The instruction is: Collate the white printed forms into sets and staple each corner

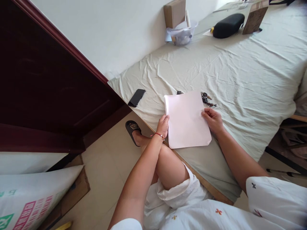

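Observation:
A stack of white paper sheets (pixel 187 119) is held up over the near edge of the cloth-covered surface. My left hand (pixel 163 125) grips its left edge, the fingers mostly hidden behind the sheets. On the right edge, my right hand (pixel 213 119) pinches the paper between thumb and fingers. Just beyond the stack's upper right corner lies a bunch of keys (pixel 205 98), partly covered by the paper. A small dark object (pixel 179 92) peeks out behind the top edge; its kind does not show. To the left rests a black phone-like slab (pixel 137 97).
Wrinkled pale cloth (pixel 240 70) covers the surface. At the back stand a clear plastic tub (pixel 182 33), a cardboard box (pixel 174 13), a black hard case (pixel 228 25) and a brown block (pixel 255 17). A dark red door (pixel 48 64) is at left, a printed sack (pixel 35 198) below it.

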`<action>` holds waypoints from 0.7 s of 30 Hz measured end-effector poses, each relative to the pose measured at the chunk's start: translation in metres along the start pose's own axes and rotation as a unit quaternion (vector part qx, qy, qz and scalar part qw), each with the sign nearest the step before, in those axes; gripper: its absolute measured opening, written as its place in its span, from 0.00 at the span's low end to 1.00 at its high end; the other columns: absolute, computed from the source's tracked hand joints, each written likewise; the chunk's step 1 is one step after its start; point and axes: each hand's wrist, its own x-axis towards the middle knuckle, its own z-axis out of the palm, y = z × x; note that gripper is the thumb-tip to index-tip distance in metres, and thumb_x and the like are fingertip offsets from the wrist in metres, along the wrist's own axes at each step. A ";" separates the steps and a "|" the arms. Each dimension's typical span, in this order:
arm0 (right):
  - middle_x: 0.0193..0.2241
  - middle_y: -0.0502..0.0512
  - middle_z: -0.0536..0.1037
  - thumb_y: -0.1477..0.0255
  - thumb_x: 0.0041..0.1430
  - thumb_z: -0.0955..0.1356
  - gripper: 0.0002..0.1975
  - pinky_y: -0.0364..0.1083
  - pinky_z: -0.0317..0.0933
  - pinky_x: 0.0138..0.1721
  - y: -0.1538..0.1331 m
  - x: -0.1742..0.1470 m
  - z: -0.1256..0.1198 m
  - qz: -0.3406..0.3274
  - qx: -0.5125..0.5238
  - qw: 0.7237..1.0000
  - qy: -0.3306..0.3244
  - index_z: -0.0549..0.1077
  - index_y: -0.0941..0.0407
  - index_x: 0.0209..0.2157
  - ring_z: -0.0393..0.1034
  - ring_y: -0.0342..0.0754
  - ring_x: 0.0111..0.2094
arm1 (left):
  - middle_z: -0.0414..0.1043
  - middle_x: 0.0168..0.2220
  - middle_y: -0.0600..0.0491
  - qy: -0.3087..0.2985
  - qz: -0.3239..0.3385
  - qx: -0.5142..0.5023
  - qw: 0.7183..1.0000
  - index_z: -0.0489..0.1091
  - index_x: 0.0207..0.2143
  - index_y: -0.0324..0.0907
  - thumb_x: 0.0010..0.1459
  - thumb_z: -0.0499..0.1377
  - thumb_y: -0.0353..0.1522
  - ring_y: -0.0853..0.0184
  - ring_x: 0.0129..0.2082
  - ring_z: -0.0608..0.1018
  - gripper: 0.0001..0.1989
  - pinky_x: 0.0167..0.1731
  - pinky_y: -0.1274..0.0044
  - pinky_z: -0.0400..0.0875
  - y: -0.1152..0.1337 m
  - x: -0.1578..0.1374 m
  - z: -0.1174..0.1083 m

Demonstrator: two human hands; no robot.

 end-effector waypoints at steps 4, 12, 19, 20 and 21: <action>0.29 0.47 0.78 0.58 0.55 0.76 0.15 0.40 0.61 0.27 0.001 0.000 0.000 -0.008 0.002 1.000 -0.008 0.78 0.53 0.39 0.68 0.41 0.26 | 0.82 0.41 0.48 -0.006 0.005 0.004 1.000 0.72 0.38 0.40 0.45 0.70 0.48 0.56 0.53 0.79 0.25 0.56 0.66 0.70 -0.001 0.000 0.000; 0.31 0.49 0.78 0.54 0.55 0.74 0.18 0.43 0.62 0.29 0.003 0.001 0.000 -0.003 -0.047 0.999 -0.003 0.75 0.53 0.40 0.68 0.43 0.27 | 0.81 0.39 0.51 -0.007 0.027 0.038 0.999 0.72 0.38 0.41 0.50 0.69 0.48 0.61 0.47 0.80 0.22 0.54 0.69 0.70 -0.003 0.001 -0.003; 0.30 0.50 0.77 0.57 0.57 0.72 0.16 0.43 0.60 0.28 0.007 0.004 -0.001 -0.017 -0.093 0.995 0.028 0.74 0.54 0.40 0.66 0.43 0.27 | 0.81 0.39 0.51 -0.007 0.049 0.044 0.998 0.73 0.41 0.41 0.53 0.68 0.48 0.62 0.46 0.79 0.22 0.52 0.71 0.71 -0.001 0.001 -0.003; 0.31 0.51 0.77 0.58 0.57 0.71 0.16 0.44 0.62 0.29 0.007 0.005 -0.002 -0.031 -0.123 0.991 0.042 0.74 0.54 0.41 0.67 0.44 0.28 | 0.81 0.40 0.51 -0.007 0.056 0.043 0.997 0.73 0.40 0.41 0.53 0.68 0.48 0.62 0.46 0.79 0.22 0.52 0.71 0.71 -0.001 0.001 -0.003; 0.33 0.52 0.77 0.60 0.57 0.71 0.15 0.45 0.64 0.31 0.006 0.005 -0.002 -0.050 -0.159 0.984 0.055 0.74 0.54 0.42 0.68 0.45 0.30 | 0.80 0.40 0.51 -0.008 0.062 0.041 0.997 0.73 0.40 0.41 0.53 0.68 0.48 0.62 0.46 0.79 0.22 0.52 0.71 0.71 0.000 0.000 -0.002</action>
